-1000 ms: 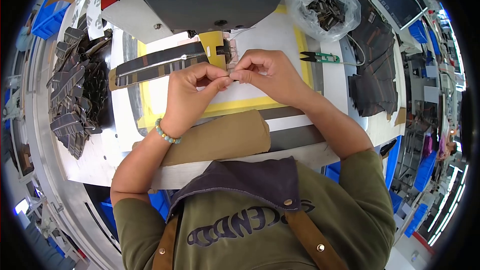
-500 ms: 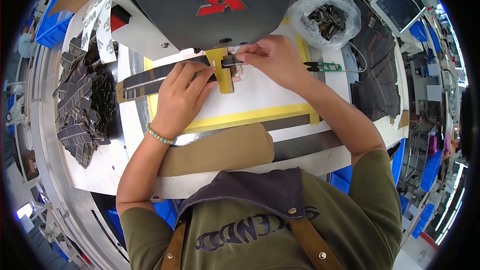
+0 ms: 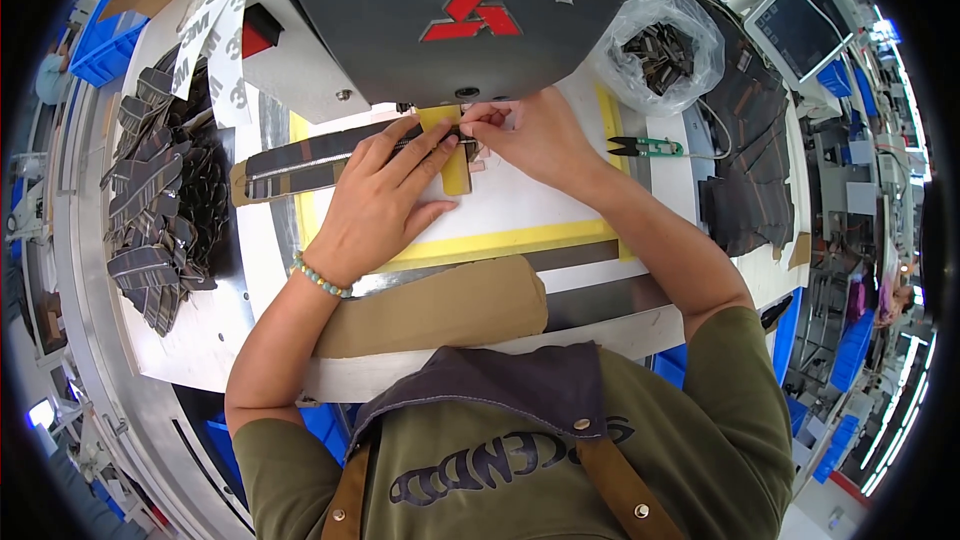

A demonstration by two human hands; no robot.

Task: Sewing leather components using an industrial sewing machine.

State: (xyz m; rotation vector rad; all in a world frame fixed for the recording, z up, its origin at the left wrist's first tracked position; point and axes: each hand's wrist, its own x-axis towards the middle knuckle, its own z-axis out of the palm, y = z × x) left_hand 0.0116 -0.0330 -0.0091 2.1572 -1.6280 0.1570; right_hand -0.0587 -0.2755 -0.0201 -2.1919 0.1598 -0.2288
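A long dark strip with a pale zipper line (image 3: 290, 170) lies on brown card and runs in under the sewing machine head (image 3: 450, 30). My left hand (image 3: 375, 190), a beaded bracelet at its wrist, is laid over the strip's right end. Its fingers stretch out flat, with the tips on the yellow guide plate (image 3: 457, 168). From the other side my right hand (image 3: 540, 145) reaches in, thumb and forefinger pinched on a small dark fabric tab (image 3: 467, 131) at the plate. My fingers cover most of the tab.
Striped fabric pieces (image 3: 160, 200) are heaped at the left. To the right are green-handled thread snips (image 3: 645, 147), a clear plastic bag (image 3: 700, 50) of small dark pieces, stacked dark fabric (image 3: 750, 190) and a screen (image 3: 800, 15). Brown card (image 3: 440, 308) lies along the front edge.
My left hand has moved right, its fingers now flattened over the strip and yellow plate. The right hand has shifted slightly left and down, bringing the tab against the plate.
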